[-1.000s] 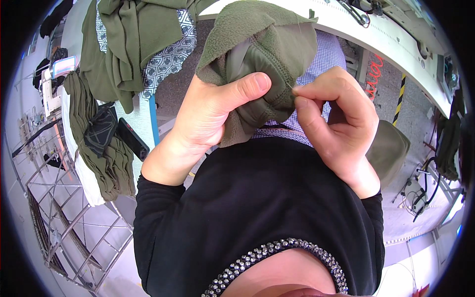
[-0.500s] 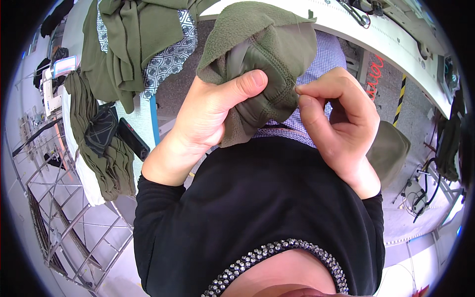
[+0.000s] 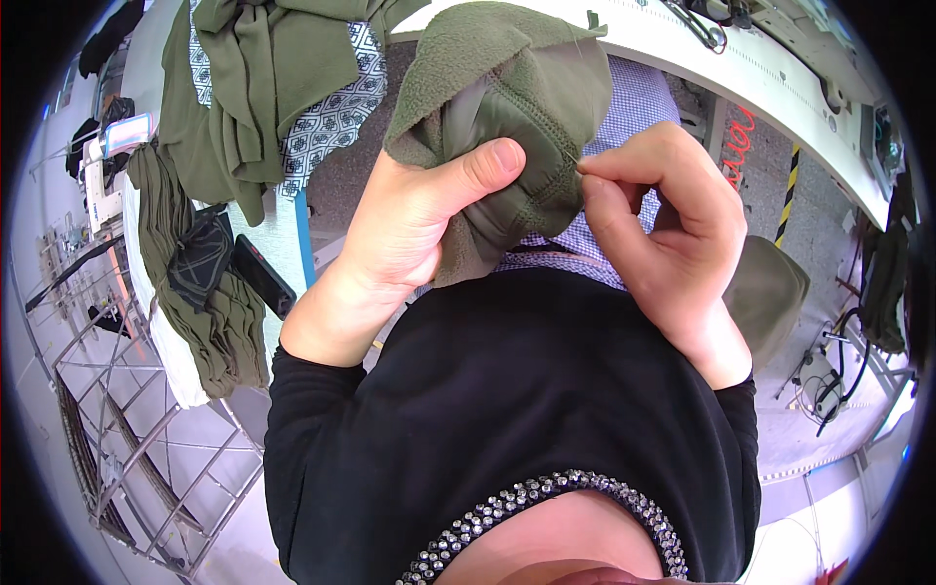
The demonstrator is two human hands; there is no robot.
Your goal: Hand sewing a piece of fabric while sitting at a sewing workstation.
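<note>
An olive green fleece garment piece (image 3: pixel 575 83) is bunched up in front of my chest, its fuzzy side folded back over a smooth lining with stitched seams. My left hand (image 3: pixel 405 219) grips it from the left, thumb lying on the lining and the other fingers hidden beneath the cloth. At the piece's right edge, my right hand (image 3: pixel 678 219) has thumb and index fingertip pinched together beside a seam. A fine thread (image 3: pixel 572 156) seems to run from the seam to that pinch. The other right fingers are curled in.
Green fabric with a patterned lining (image 3: pixel 336 107) hangs over the table at the upper left. Below it lie a stack of olive pieces (image 3: pixel 161 210) and a black phone (image 3: pixel 263 276). A white curved tabletop (image 3: pixel 780 102) with machine parts spans the upper right. A green-covered seat (image 3: pixel 770 297) stands right.
The garment piece has shifted slightly left at its upper right corner. My right hand has moved a little left and up, still pinched. My left hand keeps its grip.
</note>
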